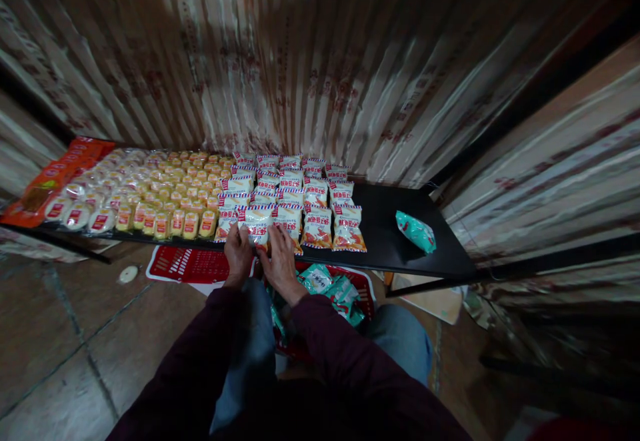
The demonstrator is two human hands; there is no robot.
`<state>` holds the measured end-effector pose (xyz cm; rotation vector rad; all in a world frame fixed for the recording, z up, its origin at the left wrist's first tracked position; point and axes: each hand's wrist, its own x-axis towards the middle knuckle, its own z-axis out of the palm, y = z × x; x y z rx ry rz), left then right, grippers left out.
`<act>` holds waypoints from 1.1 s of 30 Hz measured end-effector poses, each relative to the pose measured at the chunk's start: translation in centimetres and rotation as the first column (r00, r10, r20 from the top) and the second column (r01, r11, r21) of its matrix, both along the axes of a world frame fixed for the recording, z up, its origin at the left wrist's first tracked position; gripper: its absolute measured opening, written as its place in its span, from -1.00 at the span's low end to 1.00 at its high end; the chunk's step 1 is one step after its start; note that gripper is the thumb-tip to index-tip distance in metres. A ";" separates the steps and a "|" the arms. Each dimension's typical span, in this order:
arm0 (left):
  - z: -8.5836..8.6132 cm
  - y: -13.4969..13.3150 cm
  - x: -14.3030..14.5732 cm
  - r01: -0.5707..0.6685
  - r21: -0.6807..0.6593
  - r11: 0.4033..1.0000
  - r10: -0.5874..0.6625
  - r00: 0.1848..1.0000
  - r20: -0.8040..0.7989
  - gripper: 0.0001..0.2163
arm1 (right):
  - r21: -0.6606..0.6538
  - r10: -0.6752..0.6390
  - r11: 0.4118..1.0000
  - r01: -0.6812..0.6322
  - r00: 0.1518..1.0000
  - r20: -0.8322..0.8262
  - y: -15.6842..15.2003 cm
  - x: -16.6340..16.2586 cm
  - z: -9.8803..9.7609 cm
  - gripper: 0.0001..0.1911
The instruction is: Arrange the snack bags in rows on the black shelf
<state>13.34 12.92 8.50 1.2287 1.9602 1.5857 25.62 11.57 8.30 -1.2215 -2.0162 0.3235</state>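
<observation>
My left hand and my right hand grip the lower sides of a white-and-orange snack bag with red lettering. It is at the front edge of the black shelf, overlapping the bags next to it. Similar snack bags stand in rows behind it and to the right, such as the front one. Left of them are rows of small yellow wrapped cakes. My fingertips are partly hidden against the bag.
A green packet lies on the shelf's right. White round wrapped cakes and a large orange bag occupy the left. Below the shelf are a red basket with several green packets and another red basket. Striped sheeting hangs behind.
</observation>
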 end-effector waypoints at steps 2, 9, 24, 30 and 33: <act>-0.3 0.3 -0.1 -0.029 -0.010 1.000 0.028 0.999 -0.034 -0.76 | -0.010 -0.013 1.000 0.014 0.999 0.044 0.2 -0.2 0.0 -0.42; -1.6 1.4 -0.2 -0.090 0.040 0.995 0.097 0.976 -0.194 -0.69 | -0.045 -0.046 0.998 0.053 0.989 0.143 0.7 -0.6 -0.5 -0.38; -4.2 0.3 1.8 -0.031 0.131 0.991 0.084 0.904 -0.419 -0.55 | 0.005 -0.038 0.999 0.037 0.980 0.196 1.3 -0.2 -1.9 -0.48; -3.9 -0.1 2.0 0.015 0.134 0.991 0.060 0.839 -0.540 -0.53 | 0.046 -0.017 0.999 0.009 0.985 0.174 1.1 0.9 -2.2 -0.50; -3.9 0.1 2.3 0.002 0.109 0.994 0.060 0.823 -0.565 -0.52 | 0.068 -0.087 0.995 0.077 0.982 0.166 1.2 1.7 -2.0 -0.51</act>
